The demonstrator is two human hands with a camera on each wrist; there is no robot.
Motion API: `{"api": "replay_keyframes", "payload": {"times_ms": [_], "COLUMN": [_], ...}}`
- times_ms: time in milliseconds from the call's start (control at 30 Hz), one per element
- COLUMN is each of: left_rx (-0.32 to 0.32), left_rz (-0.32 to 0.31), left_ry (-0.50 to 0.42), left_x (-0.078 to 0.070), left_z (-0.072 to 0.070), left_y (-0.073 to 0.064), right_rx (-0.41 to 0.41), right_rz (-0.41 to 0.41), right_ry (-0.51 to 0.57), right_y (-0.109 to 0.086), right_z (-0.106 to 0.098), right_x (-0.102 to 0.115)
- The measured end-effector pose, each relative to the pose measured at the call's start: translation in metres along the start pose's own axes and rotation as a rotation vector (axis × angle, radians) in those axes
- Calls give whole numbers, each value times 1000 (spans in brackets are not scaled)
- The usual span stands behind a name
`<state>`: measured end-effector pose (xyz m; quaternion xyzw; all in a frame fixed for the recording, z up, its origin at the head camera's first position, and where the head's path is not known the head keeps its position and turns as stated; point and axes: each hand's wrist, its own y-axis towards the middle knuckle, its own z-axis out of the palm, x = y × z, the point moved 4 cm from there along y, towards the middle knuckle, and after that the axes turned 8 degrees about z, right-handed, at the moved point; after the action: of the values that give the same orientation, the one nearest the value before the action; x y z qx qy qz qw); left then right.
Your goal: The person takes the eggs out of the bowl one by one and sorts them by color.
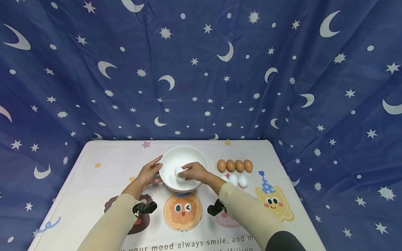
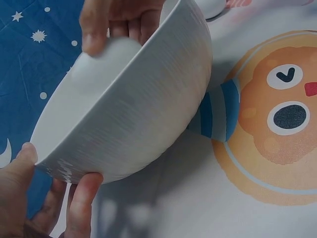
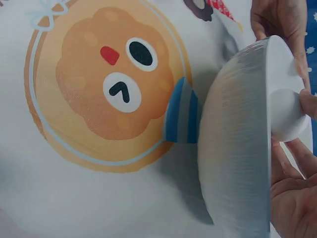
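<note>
A wide white bowl (image 1: 171, 158) stands on the table, left of the eggs. At its left side, my left hand (image 1: 148, 175) holds the rim; in the left wrist view the thumb lies at the edge and the fingers (image 2: 86, 198) press the outer wall below. My right hand (image 1: 195, 171) reaches into the bowl from the right and grips a white egg (image 1: 178, 171) between thumb and fingers. In the right wrist view the egg (image 3: 285, 116) shows just past the near rim, which hides the bowl's bottom.
Right of the bowl, several brown eggs (image 1: 230, 165) form a row. In front of them sit three white eggs (image 1: 243, 180), the leftmost partly hidden by my right arm. A cartoon-printed cloth (image 1: 94, 188) covers the table, and a blue star-patterned curtain (image 1: 194, 87) hangs behind.
</note>
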<state>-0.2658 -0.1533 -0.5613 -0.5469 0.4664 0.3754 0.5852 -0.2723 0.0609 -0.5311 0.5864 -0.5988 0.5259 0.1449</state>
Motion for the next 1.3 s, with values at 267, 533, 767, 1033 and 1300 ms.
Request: {"api": "replay_keyframes", "payload": {"times_ms": [267, 533, 767, 1033, 1300], "left_rx": [-8, -14, -16, -5, -6], "left_rz": [12, 6, 2, -12, -5], "left_ry": [0, 41, 53, 54, 36], "left_x": [-4, -8, -7, -3, -4], "left_z": [2, 4, 1, -3, -1], "left_y": [-2, -2, -4, -2, 0], "right_rx": [81, 85, 105, 93, 115], "right_rz": [96, 124, 117, 147, 135], "right_ry": [217, 271, 283, 287, 286], "right_y": [-11, -19, -26, -24, -24], "right_z": [-8, -20, -24, -26, -32], "right_x": [-4, -13, -14, -16, -16]}}
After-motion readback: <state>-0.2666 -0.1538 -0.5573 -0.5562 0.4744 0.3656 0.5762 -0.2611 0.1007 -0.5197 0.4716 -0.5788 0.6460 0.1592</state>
